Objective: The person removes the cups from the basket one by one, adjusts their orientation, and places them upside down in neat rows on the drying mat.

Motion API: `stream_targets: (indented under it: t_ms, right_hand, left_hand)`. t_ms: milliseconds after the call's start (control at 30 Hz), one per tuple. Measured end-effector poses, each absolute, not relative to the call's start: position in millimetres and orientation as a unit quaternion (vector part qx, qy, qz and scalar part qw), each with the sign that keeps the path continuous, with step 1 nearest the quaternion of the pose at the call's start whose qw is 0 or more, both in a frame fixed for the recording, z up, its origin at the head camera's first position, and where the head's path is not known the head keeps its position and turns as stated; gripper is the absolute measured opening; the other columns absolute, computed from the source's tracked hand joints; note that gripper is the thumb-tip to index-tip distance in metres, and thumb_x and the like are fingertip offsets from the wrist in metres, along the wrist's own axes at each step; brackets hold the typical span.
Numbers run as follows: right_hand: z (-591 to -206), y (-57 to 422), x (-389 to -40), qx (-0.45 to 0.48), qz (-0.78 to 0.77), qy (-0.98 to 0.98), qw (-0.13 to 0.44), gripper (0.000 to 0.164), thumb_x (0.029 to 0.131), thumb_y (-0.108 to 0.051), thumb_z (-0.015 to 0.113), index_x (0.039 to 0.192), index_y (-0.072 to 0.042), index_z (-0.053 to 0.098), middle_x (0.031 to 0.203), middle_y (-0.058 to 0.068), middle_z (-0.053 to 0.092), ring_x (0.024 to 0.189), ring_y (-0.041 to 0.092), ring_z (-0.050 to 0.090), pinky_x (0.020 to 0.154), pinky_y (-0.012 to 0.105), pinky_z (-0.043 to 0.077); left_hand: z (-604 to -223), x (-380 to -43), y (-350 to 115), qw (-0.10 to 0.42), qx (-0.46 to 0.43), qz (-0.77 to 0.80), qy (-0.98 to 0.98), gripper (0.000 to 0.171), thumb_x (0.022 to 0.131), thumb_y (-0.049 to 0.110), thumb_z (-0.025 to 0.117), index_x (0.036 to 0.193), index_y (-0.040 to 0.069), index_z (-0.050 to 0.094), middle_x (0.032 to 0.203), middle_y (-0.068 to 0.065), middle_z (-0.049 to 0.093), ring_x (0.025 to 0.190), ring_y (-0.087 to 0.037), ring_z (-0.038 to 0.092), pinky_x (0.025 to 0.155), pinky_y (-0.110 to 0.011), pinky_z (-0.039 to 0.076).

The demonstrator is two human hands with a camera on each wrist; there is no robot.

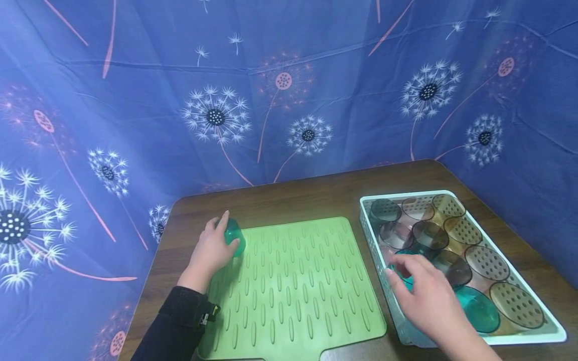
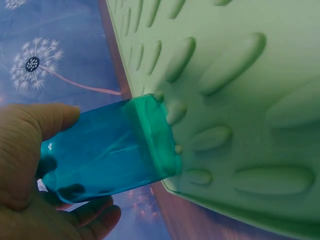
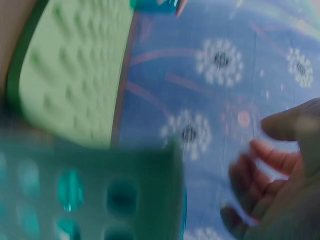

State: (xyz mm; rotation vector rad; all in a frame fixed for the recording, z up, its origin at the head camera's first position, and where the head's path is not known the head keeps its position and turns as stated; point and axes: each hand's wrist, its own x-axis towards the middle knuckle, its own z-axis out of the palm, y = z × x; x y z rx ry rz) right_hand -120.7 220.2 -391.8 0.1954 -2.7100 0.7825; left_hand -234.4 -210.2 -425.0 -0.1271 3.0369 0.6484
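Note:
At the far left corner of the green ridged drying mat [image 1: 293, 281], my left hand [image 1: 215, 248] holds a teal see-through glass [image 1: 235, 238]. In the left wrist view the thumb and fingers wrap the glass [image 2: 107, 150] from both sides, one end of it resting at the mat's edge [image 2: 225, 200]. My right hand [image 1: 426, 296] hovers over the near left part of the white basket [image 1: 397, 311], above another teal glass [image 1: 399, 265]. Seen from the right wrist, its fingers [image 3: 275, 157] are loosely bent with nothing between them; that view is blurred.
The basket stands to the right of the mat and holds several glasses in rows: grey, pink, amber, brown and teal, including one teal glass [image 1: 476, 308] near its front. Both lie on a brown wooden table [image 1: 293, 200]. A blue dandelion-print cloth [image 1: 343, 90] hangs behind and around it.

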Motion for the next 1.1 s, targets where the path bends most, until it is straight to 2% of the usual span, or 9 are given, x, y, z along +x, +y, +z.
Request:
stream_targets:
  t_ms: [133, 300, 400, 533, 667, 800, 933, 1100]
  right_hand:
    - [-398, 237, -128, 0.048, 0.203, -0.968, 0.14, 0.038, 0.087, -0.024, 0.077, 0.116, -0.001, 0.069, 0.113, 0.024, 0.067, 0.104, 0.046, 0.063, 0.079, 0.063, 0.042]
    - [-410, 242, -132, 0.026, 0.152, -0.985, 0.079, 0.051, 0.085, -0.031, 0.078, 0.119, 0.006, 0.066, 0.117, 0.03, 0.065, 0.109, 0.052, 0.06, 0.081, 0.068, 0.042]
    - [-414, 241, -133, 0.02, 0.149, -0.986, 0.068, 0.046, 0.086, -0.029, 0.077, 0.116, 0.004, 0.067, 0.116, 0.027, 0.066, 0.109, 0.049, 0.061, 0.083, 0.067, 0.041]
    - [-416, 240, -132, 0.03, 0.144, -0.986, 0.073, 0.024, 0.087, -0.023, 0.076, 0.103, -0.005, 0.073, 0.105, 0.016, 0.072, 0.102, 0.041, 0.066, 0.088, 0.065, 0.038]
    - [-417, 239, -131, 0.049, 0.138, -0.985, 0.088, 0.008, 0.087, -0.018, 0.075, 0.093, -0.012, 0.074, 0.092, 0.006, 0.072, 0.094, 0.037, 0.069, 0.09, 0.065, 0.039]
    - [-417, 238, -130, 0.061, 0.137, -0.982, 0.113, 0.008, 0.087, -0.016, 0.074, 0.091, -0.009, 0.074, 0.086, 0.005, 0.071, 0.088, 0.037, 0.07, 0.087, 0.064, 0.044]
    - [-414, 240, -130, 0.052, 0.15, -0.98, 0.119, 0.012, 0.088, -0.015, 0.071, 0.095, -0.005, 0.074, 0.089, 0.009, 0.073, 0.088, 0.039, 0.07, 0.085, 0.063, 0.046]
    - [-403, 245, -125, 0.007, 0.174, -0.976, 0.13, 0.022, 0.092, -0.017, 0.066, 0.103, 0.001, 0.073, 0.103, 0.022, 0.072, 0.096, 0.049, 0.065, 0.083, 0.065, 0.044]
  left_hand:
    - [-427, -230, -212, 0.002, -0.043, 0.205, 0.978, 0.087, 0.099, 0.042, 0.059, 0.165, 0.022, 0.005, 0.165, -0.029, 0.014, 0.146, -0.058, 0.022, 0.11, -0.075, 0.031]
    - [-429, -220, -210, -0.068, -0.04, 0.22, 0.972, 0.088, 0.099, 0.046, 0.058, 0.164, 0.022, 0.004, 0.165, -0.026, 0.02, 0.148, -0.053, 0.022, 0.116, -0.074, 0.018]
    - [-429, -209, -204, -0.119, -0.03, 0.239, 0.963, 0.086, 0.1, 0.044, 0.059, 0.164, 0.022, 0.005, 0.164, -0.023, 0.025, 0.15, -0.048, 0.024, 0.12, -0.071, 0.013]
    - [-426, -190, -190, -0.148, -0.012, 0.258, 0.955, 0.078, 0.1, 0.04, 0.06, 0.163, 0.017, 0.019, 0.161, -0.022, 0.032, 0.147, -0.047, 0.03, 0.12, -0.068, 0.017]
    - [-425, -168, -177, -0.136, -0.004, 0.266, 0.954, 0.073, 0.099, 0.038, 0.063, 0.159, 0.014, 0.03, 0.159, -0.021, 0.035, 0.145, -0.047, 0.035, 0.118, -0.069, 0.023]
    - [-427, -146, -163, -0.089, 0.005, 0.269, 0.959, 0.068, 0.097, 0.041, 0.065, 0.155, 0.018, 0.039, 0.158, -0.016, 0.041, 0.142, -0.044, 0.042, 0.114, -0.068, 0.034]
    - [-430, -126, -151, -0.05, 0.006, 0.278, 0.959, 0.064, 0.096, 0.045, 0.066, 0.152, 0.023, 0.045, 0.154, -0.011, 0.047, 0.14, -0.039, 0.048, 0.11, -0.063, 0.043]
    - [-432, -110, -141, -0.041, 0.003, 0.301, 0.953, 0.06, 0.096, 0.042, 0.068, 0.15, 0.023, 0.048, 0.151, -0.008, 0.05, 0.139, -0.035, 0.05, 0.111, -0.059, 0.044]
